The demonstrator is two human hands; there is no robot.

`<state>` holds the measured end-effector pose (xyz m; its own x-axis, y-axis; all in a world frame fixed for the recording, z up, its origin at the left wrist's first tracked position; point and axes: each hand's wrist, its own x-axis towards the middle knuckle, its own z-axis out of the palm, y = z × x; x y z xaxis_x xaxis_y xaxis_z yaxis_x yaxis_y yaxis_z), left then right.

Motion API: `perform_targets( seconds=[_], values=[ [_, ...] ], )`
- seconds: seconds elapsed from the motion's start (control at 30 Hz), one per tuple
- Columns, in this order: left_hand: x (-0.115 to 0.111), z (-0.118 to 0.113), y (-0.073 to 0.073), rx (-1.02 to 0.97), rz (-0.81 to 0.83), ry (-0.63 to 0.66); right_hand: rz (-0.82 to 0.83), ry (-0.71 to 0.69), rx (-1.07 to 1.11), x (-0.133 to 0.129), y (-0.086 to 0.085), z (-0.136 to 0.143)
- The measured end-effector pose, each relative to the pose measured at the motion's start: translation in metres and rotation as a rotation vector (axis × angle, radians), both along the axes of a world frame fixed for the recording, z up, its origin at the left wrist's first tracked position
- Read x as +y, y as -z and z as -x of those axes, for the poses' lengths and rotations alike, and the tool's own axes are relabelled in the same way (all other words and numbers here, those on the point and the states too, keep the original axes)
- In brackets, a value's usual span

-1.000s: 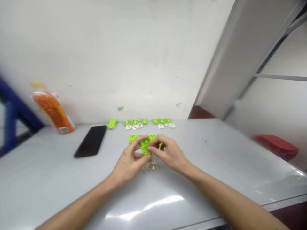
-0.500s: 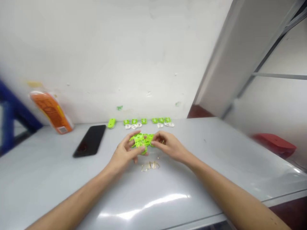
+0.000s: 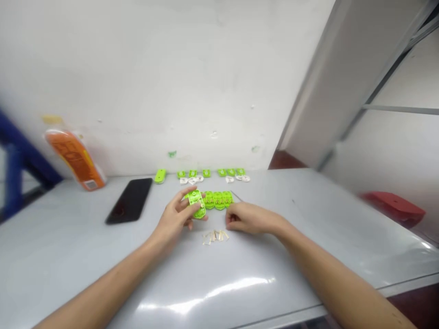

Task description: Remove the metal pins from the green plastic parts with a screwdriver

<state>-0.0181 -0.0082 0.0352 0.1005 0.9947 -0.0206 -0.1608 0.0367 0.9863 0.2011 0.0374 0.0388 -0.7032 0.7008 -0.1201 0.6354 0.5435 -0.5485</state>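
Note:
My left hand grips a bright green plastic casing half, its thumb lying over the moulded inner side. Several similar green casing halves lie side by side on the table just right of it, with small brass-coloured parts inside. My right hand rests low over the table with curled fingers, its fingertips turned away; what they hold, if anything, is hidden. A thin rod shows just behind its knuckles. Below and between the hands lies a small group of thin brass-coloured metal strips.
Along the wall stand small green pieces with white tags before them, and a closed green casing. A black phone and an orange bottle are on the left. A red object sits beyond the right edge.
My right hand has drawn back from the green casings toward me and slightly right, uncovering the row. My left hand has shifted slightly left, still gripping its casing half.

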Motion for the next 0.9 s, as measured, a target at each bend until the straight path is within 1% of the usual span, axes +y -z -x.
perform_targets(
  seconds=[0.13,0.33,0.4,0.57,0.67,0.73,0.83,0.9],
  values=[
    [0.001,0.0,0.001,0.023,0.001,0.007,-0.091,0.006,0.02,-0.003,-0.004,0.002],
    [0.001,0.0,0.001,0.047,-0.006,0.015,-0.089,0.111,-0.002,0.001,-0.011,-0.006],
    [0.0,0.0,0.001,0.053,-0.006,0.018,-0.057,0.105,-0.008,0.003,-0.01,-0.007],
    [0.0,-0.001,0.001,0.058,0.008,0.034,0.046,0.042,-0.004,0.004,-0.007,-0.004],
    [0.0,-0.001,0.002,0.069,0.009,0.044,0.016,0.009,-0.002,0.003,-0.008,-0.003],
    [0.0,-0.002,0.003,0.089,0.013,0.055,0.024,0.015,0.06,0.001,-0.011,-0.003],
    [0.0,-0.002,0.005,0.134,0.031,0.097,0.132,0.04,0.239,-0.001,-0.015,-0.002],
    [-0.001,-0.003,0.006,0.169,0.035,0.125,0.163,0.052,0.357,-0.002,-0.015,0.0]
  ],
)
